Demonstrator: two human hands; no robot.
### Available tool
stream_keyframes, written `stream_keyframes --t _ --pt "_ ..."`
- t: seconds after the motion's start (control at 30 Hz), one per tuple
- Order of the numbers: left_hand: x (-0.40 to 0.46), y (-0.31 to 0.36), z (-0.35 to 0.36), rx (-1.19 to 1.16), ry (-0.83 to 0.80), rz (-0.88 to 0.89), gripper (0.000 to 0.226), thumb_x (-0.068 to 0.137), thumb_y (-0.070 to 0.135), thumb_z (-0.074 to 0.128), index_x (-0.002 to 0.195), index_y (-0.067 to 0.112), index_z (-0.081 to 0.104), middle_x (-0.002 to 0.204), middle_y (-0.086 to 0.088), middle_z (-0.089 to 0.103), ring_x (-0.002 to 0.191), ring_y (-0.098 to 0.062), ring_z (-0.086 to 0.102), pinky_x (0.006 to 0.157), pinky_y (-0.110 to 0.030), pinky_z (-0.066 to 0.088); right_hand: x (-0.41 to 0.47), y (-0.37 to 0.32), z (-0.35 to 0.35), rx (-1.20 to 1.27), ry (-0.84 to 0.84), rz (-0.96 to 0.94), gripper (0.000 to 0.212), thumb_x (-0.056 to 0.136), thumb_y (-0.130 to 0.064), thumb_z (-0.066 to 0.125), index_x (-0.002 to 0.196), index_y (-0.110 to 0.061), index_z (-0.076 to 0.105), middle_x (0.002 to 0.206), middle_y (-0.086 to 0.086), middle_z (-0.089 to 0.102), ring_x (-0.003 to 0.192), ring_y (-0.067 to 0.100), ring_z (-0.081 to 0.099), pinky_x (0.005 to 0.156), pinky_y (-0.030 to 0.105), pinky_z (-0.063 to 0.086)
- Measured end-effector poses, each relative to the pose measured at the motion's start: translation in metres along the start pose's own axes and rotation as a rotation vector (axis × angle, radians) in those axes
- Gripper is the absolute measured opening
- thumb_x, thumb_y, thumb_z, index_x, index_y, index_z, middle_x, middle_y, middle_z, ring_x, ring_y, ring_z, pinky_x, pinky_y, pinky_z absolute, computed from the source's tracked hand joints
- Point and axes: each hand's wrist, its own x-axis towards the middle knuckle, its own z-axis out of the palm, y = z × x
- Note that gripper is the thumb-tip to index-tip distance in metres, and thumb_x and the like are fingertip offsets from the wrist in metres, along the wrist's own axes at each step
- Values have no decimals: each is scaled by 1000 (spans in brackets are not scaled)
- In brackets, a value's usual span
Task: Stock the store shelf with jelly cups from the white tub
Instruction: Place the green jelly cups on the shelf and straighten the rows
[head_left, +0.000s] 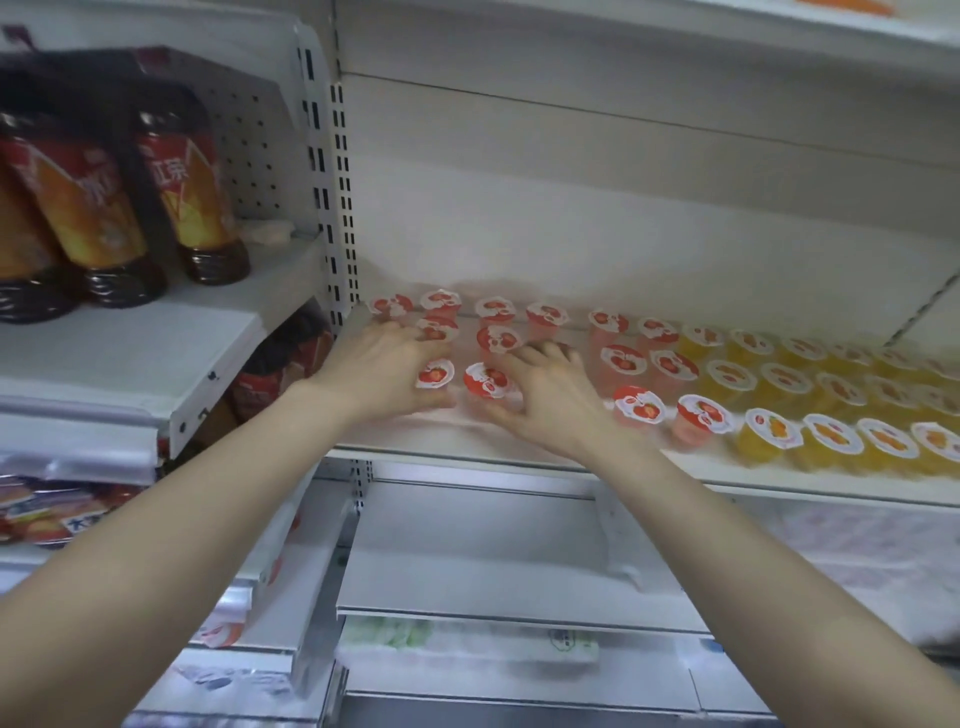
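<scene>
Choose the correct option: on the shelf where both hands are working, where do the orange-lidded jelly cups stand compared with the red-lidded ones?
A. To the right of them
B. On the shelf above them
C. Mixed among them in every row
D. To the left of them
A: the orange-lidded jelly cups fill the right part of the shelf, while the red-lidded ones stand left of them.

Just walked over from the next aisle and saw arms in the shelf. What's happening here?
A person is stocking a white store shelf with jelly cups. Both hands are among the red strawberry cups at the shelf's left end: the left hand has its fingers around one cup, and the right hand is spread beside another. Orange cups fill the rows to the right. The tub is not in view.
</scene>
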Motion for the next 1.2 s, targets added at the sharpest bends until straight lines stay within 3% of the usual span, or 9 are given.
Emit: stream_keyframes --t 0.1,0.2,0.43,0.6,0.7,0.83,0.97,1.1,1.2 --pt "-6 6 3 -23 41 0 45 83 47 60 123 28 61 117 -3 65 106 -30 58 94 -42 41 -3 -1 4 7 27 8 46 84 -53 56 119 -24 63 112 0 67 109 29 53 94 44 36" --pt "-12 11 4 -92 74 -20 38 85 35 63 121 24 64 121 -4 64 108 -32 55 90 -38 39 -8 -1 4 12 52 15 44 83 -48 62 117 -21 64 109 0 67 111 28 51 94 42 34" --pt "-28 23 1 -104 133 36 33 87 30 64 119 21 65 112 -3 65 108 -28 53 76 -27 22 -27 1 3 21 103 11 43 82 -52 61 113 -23 64 106 -4 66 110 25 50 94 38 33" --pt "-22 24 -1 -86 119 -8 42 86 50 58 122 27 62 120 0 63 112 -26 51 88 -33 33 -25 4 -6 135 121 68 46 86 -60 51 117 -28 64 116 -3 65 118 25 49 92 40 36" --pt "-6 31 -9 -139 150 2 40 90 43 57 124 22 62 124 -5 61 115 -29 51 93 -34 36 -11 29 -17 131 154 156 37 89 -47 45 110 -25 67 104 1 70 104 31 58 86 41 44" --pt "33 38 -11 -152 143 -16 41 90 40 56 125 18 61 125 -9 60 116 -32 51 91 -39 44 7 56 -32 136 -23 293 28 90 -43 53 106 -26 68 98 5 71 91 30 64 74 37 52" --pt "68 46 -2 -128 46 -66 49 87 43 58 134 27 52 129 -7 57 120 -30 46 94 -39 44 17 59 -35 227 -184 315 22 87 -40 58 103 -27 66 94 4 69 86 27 64 73 36 55" --pt "83 49 13 -113 -40 -122 52 84 47 58 133 31 50 128 -6 56 118 -30 46 90 -37 43 27 63 -31 169 -258 282 21 84 -37 60 100 -23 65 90 2 65 82 24 61 63 28 46" --pt "87 47 20 -125 -19 -129 43 85 43 59 126 30 55 122 -7 59 112 -28 51 85 -33 45 34 66 -28 148 -252 281 21 81 -37 62 98 -25 64 89 3 65 82 25 61 64 28 45"
